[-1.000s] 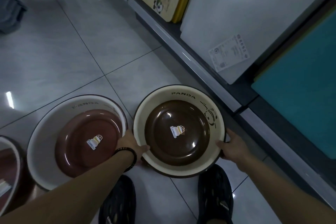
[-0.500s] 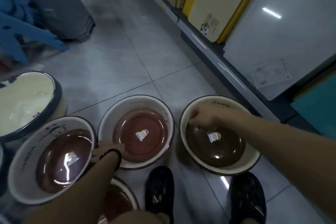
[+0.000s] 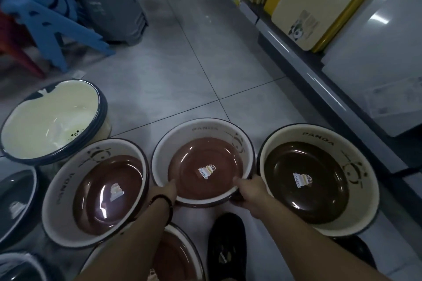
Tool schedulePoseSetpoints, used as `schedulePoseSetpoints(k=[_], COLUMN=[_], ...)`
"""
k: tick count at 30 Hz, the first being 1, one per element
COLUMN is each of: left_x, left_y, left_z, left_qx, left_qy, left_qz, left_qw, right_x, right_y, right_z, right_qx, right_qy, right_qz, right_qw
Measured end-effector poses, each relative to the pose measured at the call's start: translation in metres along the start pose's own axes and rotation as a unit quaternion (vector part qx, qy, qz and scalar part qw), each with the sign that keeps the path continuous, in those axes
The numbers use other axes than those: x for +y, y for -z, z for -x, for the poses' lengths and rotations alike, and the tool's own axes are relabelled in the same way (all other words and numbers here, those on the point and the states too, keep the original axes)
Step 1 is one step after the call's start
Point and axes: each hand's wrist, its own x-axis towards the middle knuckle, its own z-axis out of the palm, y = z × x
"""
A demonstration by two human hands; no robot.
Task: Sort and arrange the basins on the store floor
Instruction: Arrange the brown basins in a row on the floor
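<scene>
Cream rim is what the fingers are closed on. The left hand [image 3: 167,190] and the right hand [image 3: 248,192] each have a thumb laid inside the near wall of the reddish-brown panda basin [image 3: 182,134]. The other fingers are tucked under its lip, mostly hidden. A dark wristband [image 3: 161,201] is worn on the left wrist.

Just right of this basin, rims almost touching, a dark-brown panda basin [image 3: 367,201] is set on the tiled floor [image 3: 205,70]. Just left of it a maroon-bottomed panda basin [image 3: 61,189] is seen. Beyond that one stands a stack of pale cream basins [image 3: 100,107]. Nearer than the held basin, under the forearms, another brown-bottomed basin [image 3: 182,255] is partly covered, beside a black shoe [image 3: 226,246]. Far right of it runs a shelf base [image 3: 319,80].

The step in hand is judged to be positioning the middle basin in the row. Whether it is lifted or resting cannot be told. An even two-handed slide or lift is called for next, with the neighbouring rims kept from being knocked.
</scene>
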Motion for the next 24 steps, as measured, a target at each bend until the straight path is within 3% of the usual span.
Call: schedulePoseSetpoints(k=[4, 7, 9, 12, 18, 24], left_x=[0.023, 0.061, 0.089, 0.129, 0.193, 0.205], left_y=[0.003, 0.008, 0.011, 0.008, -0.017, -0.072], left_z=[-0.019, 0.041, 0.083, 0.118, 0.213, 0.271], left_qx=[0.006, 0.074, 0.069, 0.001, -0.166, -0.237], left_qy=[-0.016, -0.098, -0.146, -0.2, -0.253, -0.165], left_qz=[0.067, 0.057, 0.037, 0.034, -0.071, -0.327], left_qw=[0.998, 0.991, 0.986, 0.979, 0.951, 0.9], right_x=[-0.028, -0.055, -0.081, -0.133, -0.214, -0.169], right_y=[-0.004, 0.005, 0.02, 0.061, 0.184, 0.277], right_z=[0.009, 0.031, 0.051, 0.086, 0.137, 0.123], right_qx=[0.005, -0.018, -0.027, -0.011, 0.166, 0.258], right_qy=[0.034, 0.067, 0.097, 0.113, 0.219, 0.211], right_qz=[-0.02, -0.01, 0.024, 0.093, 0.173, 0.11], right_qw=[0.999, 0.998, 0.995, 0.989, 0.946, 0.936])
